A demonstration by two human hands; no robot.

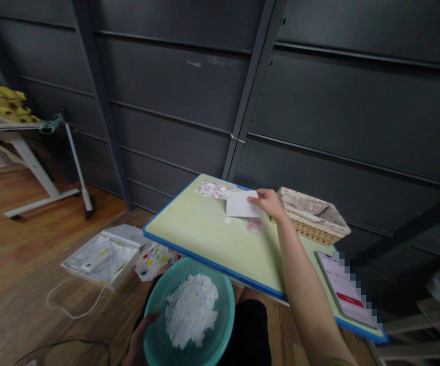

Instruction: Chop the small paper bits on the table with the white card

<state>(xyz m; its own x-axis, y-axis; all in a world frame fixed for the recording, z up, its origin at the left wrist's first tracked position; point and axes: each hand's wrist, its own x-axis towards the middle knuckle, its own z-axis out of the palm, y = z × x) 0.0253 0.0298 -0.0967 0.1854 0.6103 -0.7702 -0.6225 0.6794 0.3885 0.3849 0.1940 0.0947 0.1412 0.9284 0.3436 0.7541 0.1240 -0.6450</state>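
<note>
My right hand (270, 203) pinches the right edge of a white sheet of paper (241, 204) over the pale yellow-green tabletop (205, 231). Behind the sheet's left side lies a heap of small white and pink paper pieces (213, 189). A smaller patch of pinkish pieces (256, 225) shows just below the sheet. In my lap, a teal plastic basket (227, 310) holds a pile of white paper scraps (192, 310). My left hand (143, 335) grips the basket's left rim, thumb inside; its other fingers are hidden.
A cloth-lined wicker basket (313, 216) stands at the table's back right, with a phone (345, 290) in front. On the floor to the left sit an open white box (103, 259) with a cable and a dotted plastic bag (155, 259). A dark panelled wall (174, 91) rises behind.
</note>
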